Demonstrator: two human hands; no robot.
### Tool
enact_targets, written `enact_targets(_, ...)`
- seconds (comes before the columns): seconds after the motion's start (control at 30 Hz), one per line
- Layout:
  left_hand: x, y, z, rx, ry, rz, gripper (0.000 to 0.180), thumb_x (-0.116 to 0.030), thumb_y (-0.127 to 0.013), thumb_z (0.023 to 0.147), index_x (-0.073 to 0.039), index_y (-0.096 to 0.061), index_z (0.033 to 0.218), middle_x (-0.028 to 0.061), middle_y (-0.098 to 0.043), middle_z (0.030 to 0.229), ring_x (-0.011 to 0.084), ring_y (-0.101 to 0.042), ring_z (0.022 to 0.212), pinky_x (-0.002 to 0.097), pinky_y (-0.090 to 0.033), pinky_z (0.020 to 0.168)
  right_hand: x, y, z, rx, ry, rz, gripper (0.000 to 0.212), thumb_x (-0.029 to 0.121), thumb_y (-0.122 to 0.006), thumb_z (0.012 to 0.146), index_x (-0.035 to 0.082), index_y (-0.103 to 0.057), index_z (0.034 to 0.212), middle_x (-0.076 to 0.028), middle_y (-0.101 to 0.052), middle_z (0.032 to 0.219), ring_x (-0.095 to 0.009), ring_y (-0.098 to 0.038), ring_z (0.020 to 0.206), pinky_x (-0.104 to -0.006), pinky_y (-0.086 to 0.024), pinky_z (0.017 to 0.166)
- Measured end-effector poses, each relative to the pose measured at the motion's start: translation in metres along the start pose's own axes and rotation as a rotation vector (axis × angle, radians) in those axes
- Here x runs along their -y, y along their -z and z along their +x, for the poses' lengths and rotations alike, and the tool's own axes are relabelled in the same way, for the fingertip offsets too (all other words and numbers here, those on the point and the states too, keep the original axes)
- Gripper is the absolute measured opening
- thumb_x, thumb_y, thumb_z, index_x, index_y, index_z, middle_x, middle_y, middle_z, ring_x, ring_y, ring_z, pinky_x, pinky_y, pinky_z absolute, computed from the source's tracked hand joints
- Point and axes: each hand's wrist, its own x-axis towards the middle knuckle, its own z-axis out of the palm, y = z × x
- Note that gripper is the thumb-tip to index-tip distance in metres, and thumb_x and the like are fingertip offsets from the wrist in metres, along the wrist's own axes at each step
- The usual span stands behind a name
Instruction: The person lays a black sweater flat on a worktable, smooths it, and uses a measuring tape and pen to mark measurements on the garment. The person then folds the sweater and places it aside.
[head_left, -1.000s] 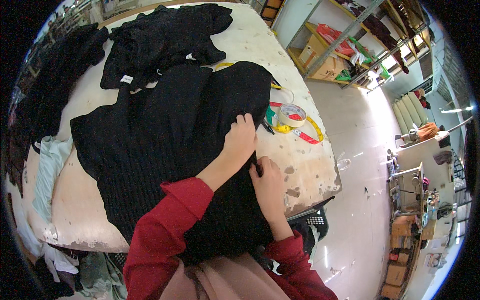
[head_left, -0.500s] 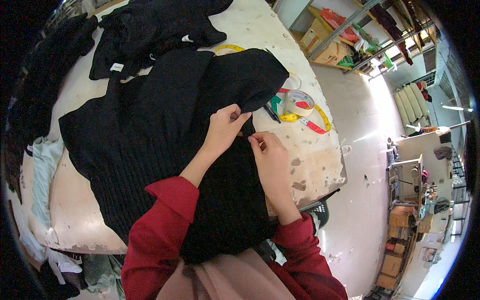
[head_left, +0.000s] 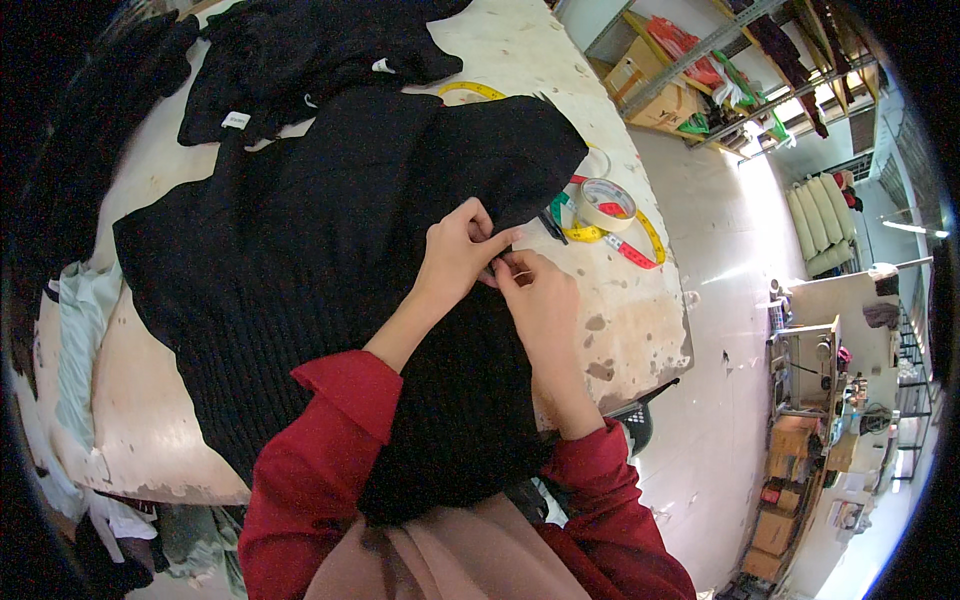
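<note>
A black ribbed knit garment (head_left: 300,240) lies spread over the table and hangs toward my lap. At its right edge my left hand (head_left: 458,255) is closed, pinching the fabric between thumb and fingers. Close against it, my right hand (head_left: 538,295) pinches the same edge just to the right. The fingertips of both hands nearly meet, and the bit of cloth between them is mostly hidden. Beyond my right hand lie a roll of tape (head_left: 606,204) and a yellow and red tape measure (head_left: 648,245), with a dark slim tool (head_left: 553,228) beside them.
More black garments (head_left: 310,60) with white labels lie at the far side of the table (head_left: 640,330). A pale green cloth (head_left: 85,350) hangs at the left edge. Metal shelving (head_left: 690,70) with boxes and bags stands at the far right, and cartons (head_left: 780,500) line the right wall.
My two hands have come closer together at the garment's edge. My right hand has moved slightly up toward the left one. The view has shifted a little.
</note>
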Motion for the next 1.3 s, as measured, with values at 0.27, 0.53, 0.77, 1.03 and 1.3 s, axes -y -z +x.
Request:
enact_targets(0.27,0.009,-0.008,-0.003,0.112,-0.220,0.056,0.034,-0.022,-0.068,0.089,-0.009,-0.046,0.112,0.0112,-0.069,0.082,0.0226,-0.069,0.068,0.0337,-0.051,0.063,-0.015,0.015,0.004,0.023,-0.163,0.211,0.019,0.019,-0.064,0.091,0.000,-0.070,0.090,-0.015,-0.068,0.071,-0.027,-0.065,0.062,-0.0380,-0.048,0.059)
enact_targets(0.53,0.009,-0.014,-0.006,0.109,-0.281,0.242,0.025,-0.016,-0.062,0.093,-0.015,-0.052,0.116,0.0071,-0.064,0.087,0.0204,-0.063,0.069,0.0335,-0.051,0.063,-0.047,0.020,0.003,-0.135,-0.070,0.115,0.019,0.018,-0.061,0.094,0.000,-0.067,0.094,-0.017,-0.068,0.075,-0.025,-0.067,0.066,-0.0371,-0.049,0.063)
enact_targets(0.77,0.017,-0.023,-0.004,0.078,-0.595,0.658,0.012,-0.023,-0.056,0.095,-0.020,-0.058,0.106,0.0050,-0.058,0.090,0.0274,-0.065,0.073,0.0394,-0.053,0.059,-0.047,0.019,-0.004,0.002,-0.230,0.308,0.017,0.014,-0.066,0.091,0.000,-0.065,0.101,-0.009,-0.068,0.079,-0.012,-0.060,0.069,-0.0274,-0.045,0.063)
enact_targets(1.03,0.014,-0.021,-0.008,0.052,-0.549,0.609,0.015,-0.022,-0.056,0.095,-0.017,-0.056,0.108,0.0047,-0.059,0.090,0.0282,-0.065,0.070,0.0400,-0.053,0.058,-0.047,0.034,-0.024,0.078,-0.265,0.437,0.018,0.008,-0.069,0.087,-0.001,-0.068,0.102,-0.006,-0.069,0.080,-0.006,-0.057,0.068,-0.0222,-0.044,0.061)
enact_targets(1.3,0.013,-0.022,-0.009,0.031,-0.470,0.632,0.009,-0.021,-0.054,0.095,-0.018,-0.053,0.104,0.0054,-0.058,0.088,0.0297,-0.064,0.073,0.0413,-0.052,0.058,-0.029,0.046,-0.049,0.263,-0.201,0.025,0.015,0.010,-0.071,0.086,-0.003,-0.064,0.090,-0.003,-0.065,0.070,-0.007,-0.055,0.061,-0.0241,-0.043,0.057)
